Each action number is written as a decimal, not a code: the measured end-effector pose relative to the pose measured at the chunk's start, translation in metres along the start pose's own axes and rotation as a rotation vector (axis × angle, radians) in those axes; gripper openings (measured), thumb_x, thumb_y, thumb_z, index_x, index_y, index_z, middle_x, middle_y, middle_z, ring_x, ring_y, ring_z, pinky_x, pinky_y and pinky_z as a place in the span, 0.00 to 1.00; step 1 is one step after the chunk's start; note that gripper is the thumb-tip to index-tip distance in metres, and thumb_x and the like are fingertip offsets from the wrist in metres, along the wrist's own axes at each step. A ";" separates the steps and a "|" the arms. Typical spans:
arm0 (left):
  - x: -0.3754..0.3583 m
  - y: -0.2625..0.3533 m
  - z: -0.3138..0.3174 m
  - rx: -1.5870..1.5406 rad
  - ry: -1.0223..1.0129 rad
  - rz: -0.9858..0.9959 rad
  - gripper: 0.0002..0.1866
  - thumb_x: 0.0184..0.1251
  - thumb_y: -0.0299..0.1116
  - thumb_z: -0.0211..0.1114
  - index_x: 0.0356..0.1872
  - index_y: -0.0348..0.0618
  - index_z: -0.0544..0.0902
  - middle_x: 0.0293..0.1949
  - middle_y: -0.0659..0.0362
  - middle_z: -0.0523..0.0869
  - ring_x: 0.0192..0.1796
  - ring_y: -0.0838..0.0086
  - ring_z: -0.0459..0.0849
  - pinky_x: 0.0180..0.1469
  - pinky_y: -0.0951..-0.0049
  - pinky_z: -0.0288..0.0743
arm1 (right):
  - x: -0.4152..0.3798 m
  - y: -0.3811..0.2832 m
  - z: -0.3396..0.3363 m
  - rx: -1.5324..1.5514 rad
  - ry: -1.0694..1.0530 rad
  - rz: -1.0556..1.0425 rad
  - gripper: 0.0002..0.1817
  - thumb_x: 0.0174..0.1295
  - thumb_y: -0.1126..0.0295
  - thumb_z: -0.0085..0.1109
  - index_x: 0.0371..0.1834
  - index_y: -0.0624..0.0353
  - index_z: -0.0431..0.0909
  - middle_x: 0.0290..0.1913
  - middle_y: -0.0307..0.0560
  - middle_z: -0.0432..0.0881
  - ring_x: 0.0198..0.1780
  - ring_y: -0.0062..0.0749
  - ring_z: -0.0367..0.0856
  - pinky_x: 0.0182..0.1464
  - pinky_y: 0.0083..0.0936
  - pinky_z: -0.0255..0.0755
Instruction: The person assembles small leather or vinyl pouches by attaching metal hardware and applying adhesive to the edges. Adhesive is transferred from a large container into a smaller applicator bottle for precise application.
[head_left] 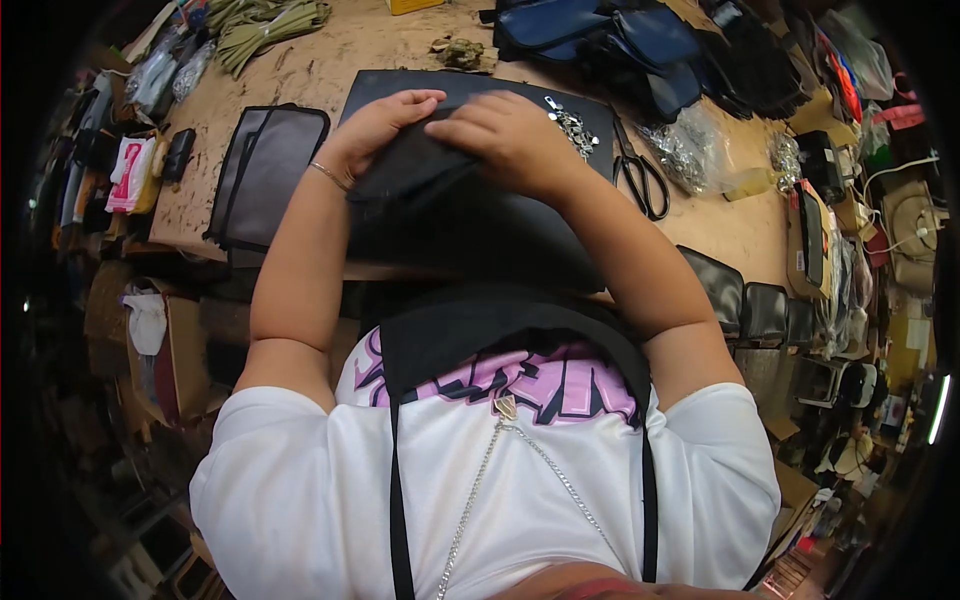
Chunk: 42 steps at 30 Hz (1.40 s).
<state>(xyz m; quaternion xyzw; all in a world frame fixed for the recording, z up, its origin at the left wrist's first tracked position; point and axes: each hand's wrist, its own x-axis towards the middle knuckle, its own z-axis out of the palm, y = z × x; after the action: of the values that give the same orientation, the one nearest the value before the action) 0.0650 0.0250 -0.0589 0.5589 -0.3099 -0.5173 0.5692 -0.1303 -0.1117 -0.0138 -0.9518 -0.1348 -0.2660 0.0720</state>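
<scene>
Both hands are on a black fabric piece (415, 172) above a black mat (520, 235) at the table's near edge. My left hand (385, 128) has its fingers closed on the fabric's upper left part; a thin bracelet is on that wrist. My right hand (515, 140) is curled over the fabric's upper right side, its fingers slightly blurred by motion. Small silver metal pieces (574, 130) lie in a pile on the mat, just right of my right hand. Black-handled scissors (640, 175) rest beside the mat's right edge.
Flat dark panels (268, 170) lie on the table (190, 215) at the left. Strips (265, 30) are bundled at the back left, dark blue pieces (610, 50) at the back right. A clear bag of metal parts (690, 150) sits right of the scissors. Black pouches (715, 285) line the near right edge.
</scene>
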 end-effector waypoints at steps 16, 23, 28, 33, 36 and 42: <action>-0.001 0.050 0.071 0.951 0.018 0.839 0.16 0.68 0.25 0.67 0.57 0.43 0.85 0.52 0.61 0.83 0.51 0.74 0.82 0.56 0.74 0.76 | -0.064 -0.044 -0.053 0.369 -0.098 0.847 0.27 0.63 0.72 0.60 0.67 0.61 0.72 0.50 0.60 0.85 0.48 0.52 0.86 0.50 0.37 0.75; 0.011 0.027 0.073 0.286 -0.008 0.665 0.07 0.73 0.30 0.66 0.45 0.38 0.84 0.40 0.64 0.86 0.43 0.82 0.82 0.51 0.79 0.77 | -0.076 -0.056 -0.039 0.690 0.108 0.802 0.40 0.62 0.74 0.58 0.80 0.54 0.56 0.69 0.56 0.71 0.63 0.41 0.76 0.65 0.32 0.69; 0.015 0.006 0.104 -0.154 0.088 0.445 0.10 0.83 0.39 0.52 0.48 0.43 0.76 0.41 0.57 0.83 0.43 0.78 0.79 0.50 0.77 0.74 | -0.062 -0.072 -0.019 0.862 0.071 0.853 0.43 0.67 0.64 0.64 0.83 0.53 0.52 0.75 0.55 0.64 0.74 0.39 0.64 0.75 0.33 0.57; 0.049 -0.024 0.094 -0.452 -0.014 0.463 0.13 0.84 0.44 0.50 0.44 0.45 0.71 0.33 0.58 0.76 0.41 0.73 0.76 0.51 0.73 0.71 | -0.077 0.008 -0.022 0.711 0.051 0.972 0.18 0.70 0.59 0.63 0.56 0.60 0.82 0.42 0.47 0.87 0.42 0.37 0.85 0.50 0.37 0.77; 0.050 -0.023 0.099 -0.272 0.026 0.536 0.12 0.82 0.42 0.55 0.43 0.43 0.76 0.34 0.59 0.77 0.43 0.74 0.77 0.55 0.74 0.70 | -0.108 0.048 -0.023 -0.025 0.055 0.970 0.12 0.65 0.65 0.65 0.42 0.63 0.85 0.37 0.55 0.87 0.38 0.46 0.86 0.45 0.38 0.77; 0.040 -0.016 0.103 0.321 0.378 0.777 0.10 0.78 0.36 0.61 0.41 0.39 0.80 0.34 0.61 0.84 0.40 0.76 0.82 0.45 0.76 0.75 | -0.120 0.050 -0.016 0.040 -0.079 1.035 0.09 0.61 0.67 0.66 0.37 0.63 0.84 0.38 0.59 0.86 0.45 0.54 0.85 0.50 0.43 0.76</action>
<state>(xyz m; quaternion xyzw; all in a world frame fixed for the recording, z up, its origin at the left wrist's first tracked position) -0.0243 -0.0422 -0.0643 0.5669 -0.4632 -0.0998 0.6739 -0.2219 -0.1887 -0.0664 -0.9015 0.3460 -0.1569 0.2073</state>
